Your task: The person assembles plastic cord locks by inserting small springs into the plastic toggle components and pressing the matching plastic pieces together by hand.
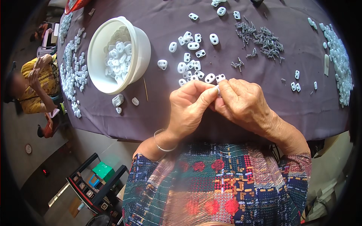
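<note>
My left hand (189,109) and my right hand (247,103) meet at the near middle of the table, thumbs and fingers closed on a small white plastic cord lock (218,91). Most of that piece is hidden by my fingertips. Just beyond them lie several white two-hole cord locks (194,64), some single and some bunched together. Farther right is a loose pile of small metal springs (268,42), with a smaller group of springs (238,64) nearer my right hand.
A white plastic tub (142,47), tilted in view, holds many white parts on the left. Small white pieces (71,62) line the table's left edge, and another heap (337,64) the right. A thin wooden stick (146,89) and a grey lump (118,100) lie near the tub. Another person (37,83) is off to the left.
</note>
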`<state>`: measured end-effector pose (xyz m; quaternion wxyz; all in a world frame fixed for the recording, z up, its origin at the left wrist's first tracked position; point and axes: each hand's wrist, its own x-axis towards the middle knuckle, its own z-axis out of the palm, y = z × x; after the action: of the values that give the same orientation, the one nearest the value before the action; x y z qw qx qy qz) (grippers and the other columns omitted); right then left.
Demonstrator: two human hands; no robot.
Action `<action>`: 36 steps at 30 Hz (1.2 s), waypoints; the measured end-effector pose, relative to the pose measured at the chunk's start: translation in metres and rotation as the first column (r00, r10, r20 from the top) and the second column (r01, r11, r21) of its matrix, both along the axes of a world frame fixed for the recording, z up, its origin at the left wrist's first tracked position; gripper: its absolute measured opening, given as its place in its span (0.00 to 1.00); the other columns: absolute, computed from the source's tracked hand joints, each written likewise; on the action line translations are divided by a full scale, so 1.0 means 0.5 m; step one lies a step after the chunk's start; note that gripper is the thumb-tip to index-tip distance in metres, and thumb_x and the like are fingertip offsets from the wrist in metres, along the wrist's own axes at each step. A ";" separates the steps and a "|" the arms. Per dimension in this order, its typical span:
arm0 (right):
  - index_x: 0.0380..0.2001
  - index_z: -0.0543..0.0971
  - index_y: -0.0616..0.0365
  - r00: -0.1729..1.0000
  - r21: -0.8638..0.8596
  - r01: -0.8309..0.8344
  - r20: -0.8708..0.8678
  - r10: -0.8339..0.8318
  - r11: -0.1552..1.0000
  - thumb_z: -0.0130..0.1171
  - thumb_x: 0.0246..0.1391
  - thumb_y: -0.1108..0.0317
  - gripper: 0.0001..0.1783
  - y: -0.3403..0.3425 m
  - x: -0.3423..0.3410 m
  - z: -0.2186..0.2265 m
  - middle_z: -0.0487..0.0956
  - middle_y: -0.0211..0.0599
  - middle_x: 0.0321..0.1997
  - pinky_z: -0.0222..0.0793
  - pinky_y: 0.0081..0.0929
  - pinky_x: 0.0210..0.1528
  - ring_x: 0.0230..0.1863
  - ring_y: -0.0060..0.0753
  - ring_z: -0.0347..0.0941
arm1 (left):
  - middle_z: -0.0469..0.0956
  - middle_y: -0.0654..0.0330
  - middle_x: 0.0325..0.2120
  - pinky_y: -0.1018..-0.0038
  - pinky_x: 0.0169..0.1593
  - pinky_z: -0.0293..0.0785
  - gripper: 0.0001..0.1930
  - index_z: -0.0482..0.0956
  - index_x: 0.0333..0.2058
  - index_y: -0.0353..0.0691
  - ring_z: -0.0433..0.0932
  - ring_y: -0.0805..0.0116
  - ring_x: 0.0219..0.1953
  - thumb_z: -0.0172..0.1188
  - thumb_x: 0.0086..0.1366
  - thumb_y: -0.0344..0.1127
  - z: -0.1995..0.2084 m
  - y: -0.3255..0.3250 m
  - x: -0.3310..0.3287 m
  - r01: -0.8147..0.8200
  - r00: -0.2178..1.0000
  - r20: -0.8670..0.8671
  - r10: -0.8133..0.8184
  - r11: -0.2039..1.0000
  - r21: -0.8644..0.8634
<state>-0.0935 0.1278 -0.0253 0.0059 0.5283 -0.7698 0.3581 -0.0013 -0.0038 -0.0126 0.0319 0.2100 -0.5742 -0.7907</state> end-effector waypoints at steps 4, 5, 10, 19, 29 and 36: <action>0.19 0.66 0.60 1.000 0.024 0.006 -0.008 -0.006 1.000 0.57 0.37 0.73 0.09 -0.001 0.004 0.004 0.66 0.36 0.17 0.67 0.27 0.16 0.17 0.33 0.68 | 0.77 0.59 0.27 0.81 0.33 0.73 0.06 0.75 0.33 0.28 0.74 0.76 0.28 0.55 0.62 0.27 0.000 0.003 0.002 -0.025 1.000 -0.006 0.025 0.999 -0.028; 0.19 0.66 0.60 1.000 0.024 0.005 -0.008 -0.005 1.000 0.57 0.37 0.73 0.09 -0.001 0.006 0.004 0.66 0.36 0.17 0.67 0.27 0.16 0.17 0.33 0.68 | 0.77 0.59 0.27 0.81 0.33 0.73 0.06 0.75 0.33 0.28 0.74 0.76 0.28 0.55 0.62 0.27 0.000 0.004 0.004 -0.026 1.000 -0.006 0.026 0.999 -0.029; 0.18 0.66 0.60 1.000 0.002 0.014 -0.014 -0.014 1.000 0.57 0.37 0.73 0.09 -0.002 0.007 -0.005 0.66 0.36 0.17 0.67 0.27 0.17 0.17 0.33 0.68 | 0.77 0.59 0.28 0.81 0.33 0.73 0.06 0.75 0.33 0.29 0.74 0.77 0.29 0.55 0.62 0.27 -0.004 0.003 0.003 -0.027 1.000 -0.007 0.027 0.999 -0.030; 0.19 0.66 0.60 0.999 0.005 0.018 -0.044 -0.018 1.000 0.56 0.38 0.74 0.08 -0.002 0.007 -0.003 0.66 0.36 0.17 0.67 0.28 0.17 0.17 0.33 0.68 | 0.77 0.64 0.29 0.84 0.39 0.68 0.04 0.76 0.33 0.30 0.72 0.81 0.31 0.57 0.60 0.25 0.003 0.006 0.002 -0.049 0.999 0.009 0.049 0.999 0.006; 0.19 0.66 0.60 1.000 -0.006 0.012 -0.028 -0.012 1.000 0.57 0.38 0.74 0.08 -0.002 0.003 -0.007 0.65 0.36 0.17 0.67 0.28 0.17 0.18 0.34 0.68 | 0.77 0.60 0.27 0.81 0.34 0.73 0.06 0.75 0.33 0.30 0.75 0.77 0.29 0.56 0.62 0.27 -0.003 0.005 0.000 -0.034 0.999 -0.007 0.033 0.998 -0.057; 0.25 0.68 0.65 1.000 0.017 -0.007 -0.014 0.008 1.000 0.58 0.37 0.75 0.11 0.000 0.011 -0.004 0.67 0.39 0.19 0.67 0.29 0.20 0.20 0.36 0.69 | 0.77 0.64 0.28 0.84 0.37 0.68 0.05 0.77 0.34 0.31 0.72 0.82 0.31 0.58 0.59 0.25 -0.003 0.004 0.004 -0.045 0.999 -0.002 0.045 0.999 0.018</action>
<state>-0.0881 0.1278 -0.0271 0.0055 0.5338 -0.7707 0.3479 0.0009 -0.0018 -0.0139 0.0486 0.2221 -0.5621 -0.7952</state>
